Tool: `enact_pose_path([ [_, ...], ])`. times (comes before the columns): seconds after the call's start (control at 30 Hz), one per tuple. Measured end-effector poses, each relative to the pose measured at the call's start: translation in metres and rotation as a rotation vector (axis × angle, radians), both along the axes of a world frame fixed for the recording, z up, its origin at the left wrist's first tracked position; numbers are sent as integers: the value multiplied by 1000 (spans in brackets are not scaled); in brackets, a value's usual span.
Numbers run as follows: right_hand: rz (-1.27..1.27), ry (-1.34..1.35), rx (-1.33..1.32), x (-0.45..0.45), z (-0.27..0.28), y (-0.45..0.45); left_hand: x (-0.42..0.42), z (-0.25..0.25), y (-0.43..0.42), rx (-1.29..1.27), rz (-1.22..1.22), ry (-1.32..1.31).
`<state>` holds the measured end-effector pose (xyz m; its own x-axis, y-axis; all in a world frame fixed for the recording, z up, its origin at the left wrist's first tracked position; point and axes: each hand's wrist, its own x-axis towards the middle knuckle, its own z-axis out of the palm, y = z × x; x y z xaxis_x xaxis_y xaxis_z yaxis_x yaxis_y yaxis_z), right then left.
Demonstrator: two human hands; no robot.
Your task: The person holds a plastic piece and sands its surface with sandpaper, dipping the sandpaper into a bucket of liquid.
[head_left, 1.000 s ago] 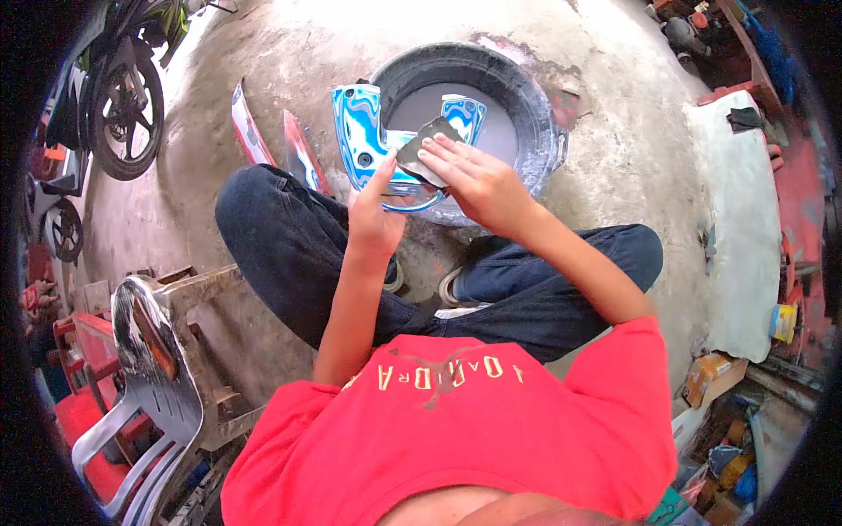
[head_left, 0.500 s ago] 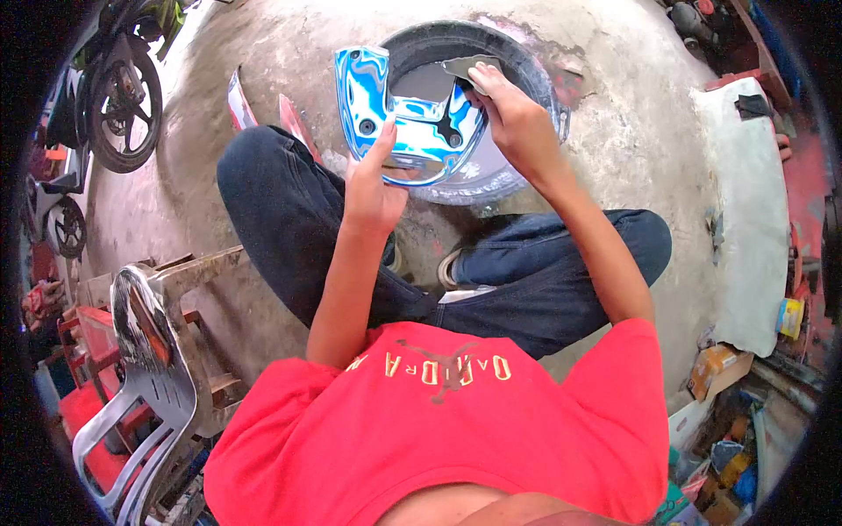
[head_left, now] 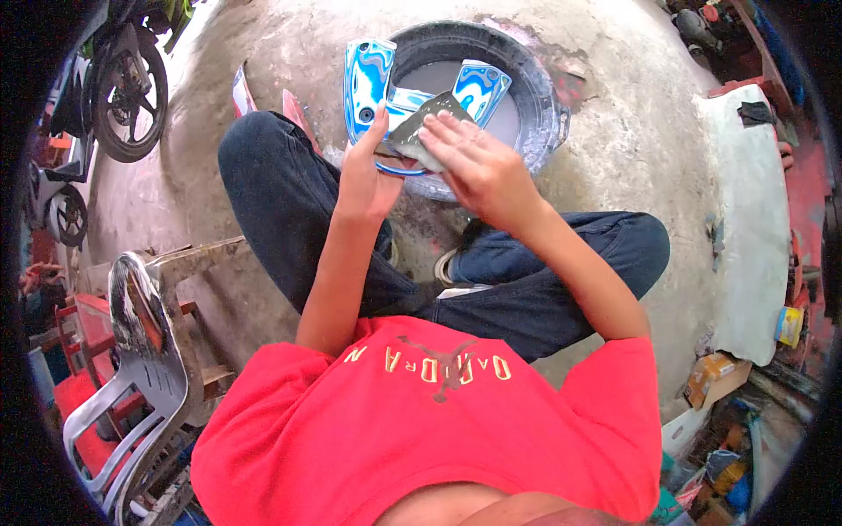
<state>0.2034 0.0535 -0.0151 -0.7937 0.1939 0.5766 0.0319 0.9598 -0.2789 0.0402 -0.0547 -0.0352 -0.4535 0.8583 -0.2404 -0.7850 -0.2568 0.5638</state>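
A blue-and-white swirled motorcycle cover panel [head_left: 368, 79] is held over the basin's near rim. My left hand [head_left: 369, 180] grips its lower left edge, thumb on the front face. In my right hand [head_left: 481, 167] is a dark grey sheet of sandpaper [head_left: 412, 136], pressed by flattened fingers against the panel's lower middle. The sandpaper and right hand hide that part of the panel. Behind the panel stands a round black basin [head_left: 539, 74] with cloudy grey water [head_left: 438, 77] in it.
Two red-and-white panels [head_left: 300, 118] lie on the concrete floor [head_left: 614, 167] beyond my left knee. A plastic chair [head_left: 149, 351] stands at left, with a motorcycle wheel [head_left: 130, 105] farther back. At right are a long pale panel [head_left: 750, 237] and a cardboard box [head_left: 715, 379].
My right hand has moved the sandpaper down and left, from the panel's upper right arm to its lower middle. The panel has shifted slightly up and right.
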Motion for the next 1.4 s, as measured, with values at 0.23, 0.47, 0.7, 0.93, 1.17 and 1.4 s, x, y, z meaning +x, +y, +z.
enact_pose_path([
  [0.23, -207, 8, -55, -5, -9, 39, 3, -5, -3, -42, 31, -62],
  [0.47, -158, -43, -158, -21, -5, 36, 1, -10, -3, -37, 59, -39],
  [0.7, -16, -58, -10, -24, 0, -22, -4, -11, -3, -2, 87, -40],
  [0.93, -192, -53, -141, -22, -15, 38, -1, -1, -7, -35, 84, -2],
  [1.17, -147, -53, -164, -25, -5, 30, -2, -2, -7, -25, 64, -18],
  [1.4, -35, -43, -67, -25, -5, -16, -4, -9, -4, 23, 93, -13],
])
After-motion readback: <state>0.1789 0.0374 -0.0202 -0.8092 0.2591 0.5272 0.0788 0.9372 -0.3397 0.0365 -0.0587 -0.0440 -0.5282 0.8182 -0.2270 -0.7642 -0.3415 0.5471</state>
